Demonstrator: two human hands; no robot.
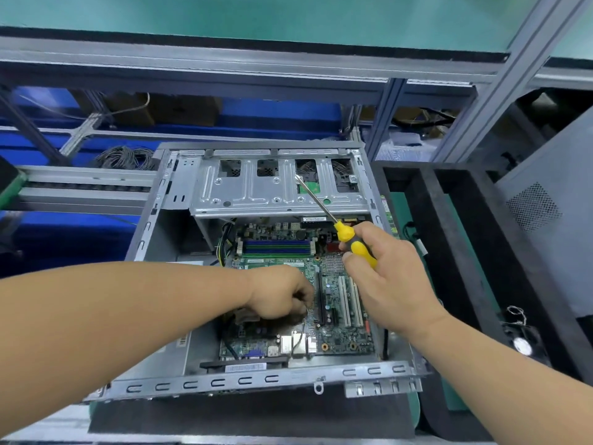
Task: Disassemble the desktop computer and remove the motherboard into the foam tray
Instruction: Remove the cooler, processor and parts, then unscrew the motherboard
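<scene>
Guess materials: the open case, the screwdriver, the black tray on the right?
Case: bare sheet metal, likely steel; grey sheen, stamped slots. Screwdriver: shiny metal shaft, yellow-and-black handle, probably plastic or rubber. Black tray: looks like foam; matte, thick soft-edged walls.

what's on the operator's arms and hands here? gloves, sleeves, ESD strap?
Nothing visible. Left hand and right hand are both bare: no gloves, rings or watch. Both forearms are uncovered to the frame edge, so no sleeves show, and neither wrist carries a strap or cable.
</scene>
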